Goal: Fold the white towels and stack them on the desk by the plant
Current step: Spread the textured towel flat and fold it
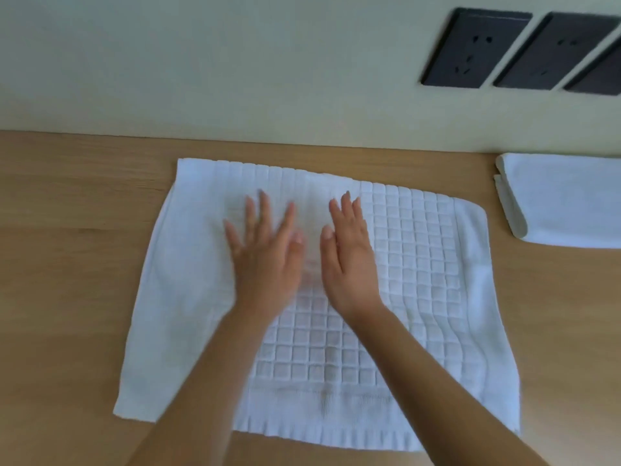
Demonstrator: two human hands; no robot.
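My left hand (265, 253) and right hand (349, 260) press flat, fingers straight, on the towel (423, 270). It looks soft and limp, so I'd pinch its corners.

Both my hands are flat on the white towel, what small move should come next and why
Probably sweep both hands outward toward the side edges. The left hand and right hand lie flat near the middle of the spread towel, and its grid lines ripple toward the right edge, so it looks not yet smooth enough to fold.
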